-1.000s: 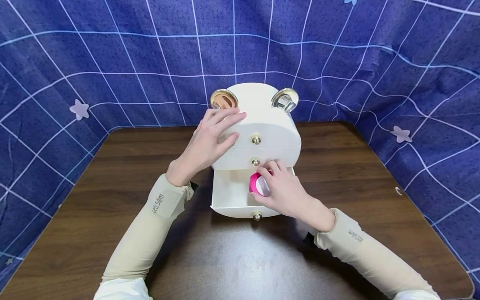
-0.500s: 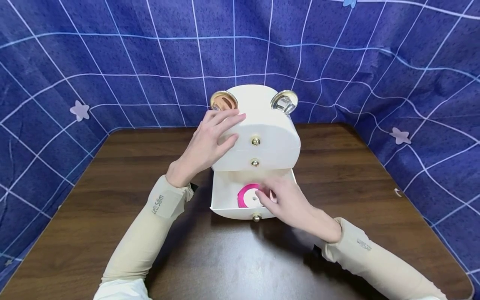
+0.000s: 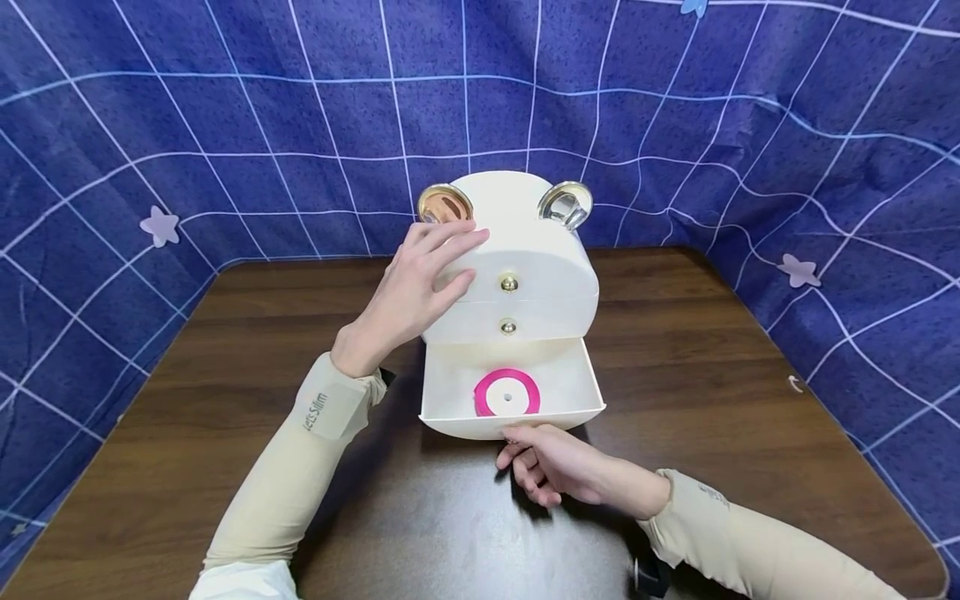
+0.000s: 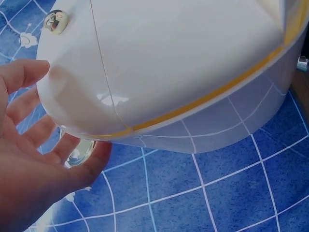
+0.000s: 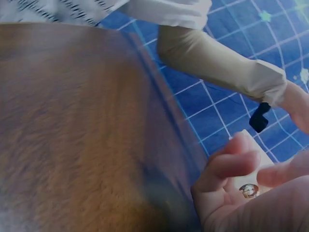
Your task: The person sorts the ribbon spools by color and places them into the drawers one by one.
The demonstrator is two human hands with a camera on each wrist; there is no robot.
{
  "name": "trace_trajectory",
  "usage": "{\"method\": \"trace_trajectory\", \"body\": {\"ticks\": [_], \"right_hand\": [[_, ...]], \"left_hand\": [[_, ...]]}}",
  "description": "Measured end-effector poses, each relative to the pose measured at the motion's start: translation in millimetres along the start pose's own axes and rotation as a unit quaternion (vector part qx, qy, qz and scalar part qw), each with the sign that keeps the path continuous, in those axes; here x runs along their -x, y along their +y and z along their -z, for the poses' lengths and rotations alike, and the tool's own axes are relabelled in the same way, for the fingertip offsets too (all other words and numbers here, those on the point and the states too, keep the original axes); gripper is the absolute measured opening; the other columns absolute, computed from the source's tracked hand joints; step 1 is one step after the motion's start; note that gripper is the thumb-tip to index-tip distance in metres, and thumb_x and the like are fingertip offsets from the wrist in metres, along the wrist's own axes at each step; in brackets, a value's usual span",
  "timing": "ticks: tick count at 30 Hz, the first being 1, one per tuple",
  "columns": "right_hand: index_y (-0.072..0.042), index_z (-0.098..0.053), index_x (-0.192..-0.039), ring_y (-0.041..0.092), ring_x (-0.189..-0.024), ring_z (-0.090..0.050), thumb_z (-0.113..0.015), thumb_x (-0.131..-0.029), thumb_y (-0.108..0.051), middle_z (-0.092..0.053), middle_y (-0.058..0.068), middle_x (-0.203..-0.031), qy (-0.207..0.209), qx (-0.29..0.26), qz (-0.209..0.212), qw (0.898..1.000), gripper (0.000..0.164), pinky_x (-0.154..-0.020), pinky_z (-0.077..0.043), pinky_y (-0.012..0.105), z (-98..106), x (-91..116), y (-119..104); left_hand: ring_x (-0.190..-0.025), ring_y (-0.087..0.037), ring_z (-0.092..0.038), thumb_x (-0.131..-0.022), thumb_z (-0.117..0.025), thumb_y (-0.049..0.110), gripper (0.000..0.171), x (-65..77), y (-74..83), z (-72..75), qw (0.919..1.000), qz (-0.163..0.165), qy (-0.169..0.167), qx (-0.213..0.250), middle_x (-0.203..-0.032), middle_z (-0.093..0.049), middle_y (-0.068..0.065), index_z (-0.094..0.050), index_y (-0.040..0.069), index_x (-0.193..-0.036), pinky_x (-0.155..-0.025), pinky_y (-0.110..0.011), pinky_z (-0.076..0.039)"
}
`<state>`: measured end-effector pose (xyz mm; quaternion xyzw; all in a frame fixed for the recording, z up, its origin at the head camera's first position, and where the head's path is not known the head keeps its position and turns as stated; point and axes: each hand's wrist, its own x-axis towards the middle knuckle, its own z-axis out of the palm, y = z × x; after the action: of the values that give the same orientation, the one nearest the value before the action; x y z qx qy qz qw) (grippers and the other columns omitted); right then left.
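Note:
A white, rounded drawer box (image 3: 540, 300) with ear-like discs stands on the table, its bottom drawer (image 3: 558, 367) pulled out. Inside that drawer, near the front wall, lies a spool of pink ribbon (image 3: 507, 393) with a white centre. My left hand (image 3: 405, 292) rests against the box's left side with fingers spread, as the left wrist view also shows. At the front of the bottom drawer, my right hand (image 3: 558, 461) has thumb and curled fingers around the drawer knob (image 5: 248, 190). The head view hides that knob behind the thumb.
Two more knobs, an upper one (image 3: 509, 283) and a middle one (image 3: 507, 326), sit on the box's closed front. Behind the brown wooden table (image 3: 300, 333) hangs a blue grid-patterned cloth (image 3: 300, 117). A small white scrap (image 3: 795, 383) lies near the table's right edge.
My right hand let go of the ribbon spool inside the drawer, then moved out and down to the knob. The spool now lies flat. The left hand stays in place.

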<state>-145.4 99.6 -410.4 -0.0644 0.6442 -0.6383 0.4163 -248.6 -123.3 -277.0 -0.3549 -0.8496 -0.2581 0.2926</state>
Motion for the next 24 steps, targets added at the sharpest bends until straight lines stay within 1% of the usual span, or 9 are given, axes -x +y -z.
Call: {"method": "trace_trajectory", "body": {"ticks": [2,4,11,18,24], "right_hand": [[-0.002,-0.057,-0.094,0.010,-0.040,-0.043,-0.043,-0.097,-0.039,-0.047,-0.003,-0.052,0.007,-0.017,-0.003,1.000,0.039,-0.037,-0.033,0.020,1.1,-2.5,-0.8],[-0.004,-0.056,-0.092,0.010,-0.040,-0.044,-0.042,-0.097,-0.036,-0.047,-0.004,-0.052,0.009,-0.022,-0.003,1.000,0.036,-0.037,-0.033,0.020,1.4,-3.8,-1.4],[-0.005,-0.055,-0.089,0.009,-0.040,-0.045,-0.041,-0.098,-0.034,-0.047,-0.005,-0.051,0.020,-0.012,0.011,1.000,0.033,-0.037,-0.033,0.020,5.5,-9.0,-7.2],[-0.006,-0.056,-0.088,0.010,-0.041,-0.045,-0.039,-0.098,-0.033,-0.048,-0.005,-0.051,0.024,-0.002,0.010,1.000,0.034,-0.038,-0.034,0.021,14.4,-20.7,-11.9],[-0.006,-0.056,-0.087,0.009,-0.040,-0.046,-0.039,-0.098,-0.034,-0.049,-0.005,-0.051,0.026,0.000,0.014,1.000,0.035,-0.039,-0.035,0.021,19.7,-29.3,-19.4]], "left_hand": [[-0.117,-0.028,-0.047,-0.092,-0.061,0.017,0.040,0.3,0.6,0.2,1.0000,0.002,-0.001,0.000,-0.139,-0.056,-0.007,-0.060,0.017,-0.132,-0.094,-0.047,-0.041],[-0.117,-0.028,-0.047,-0.092,-0.061,0.017,0.040,0.4,1.0,0.1,1.0000,0.004,-0.002,0.000,-0.139,-0.056,-0.007,-0.060,0.017,-0.132,-0.094,-0.047,-0.041],[-0.117,-0.028,-0.047,-0.092,-0.062,0.016,0.040,-0.3,1.6,0.6,1.0000,0.002,0.000,0.003,-0.138,-0.056,-0.007,-0.060,0.016,-0.131,-0.095,-0.046,-0.040],[-0.117,-0.028,-0.048,-0.091,-0.062,0.016,0.040,1.4,2.4,0.8,1.0000,0.003,0.001,0.004,-0.138,-0.057,-0.007,-0.060,0.017,-0.131,-0.095,-0.047,-0.040],[-0.117,-0.028,-0.047,-0.091,-0.062,0.016,0.040,0.2,1.9,1.5,1.0000,-0.001,0.002,0.000,-0.138,-0.056,-0.007,-0.060,0.017,-0.131,-0.094,-0.047,-0.041]]}}
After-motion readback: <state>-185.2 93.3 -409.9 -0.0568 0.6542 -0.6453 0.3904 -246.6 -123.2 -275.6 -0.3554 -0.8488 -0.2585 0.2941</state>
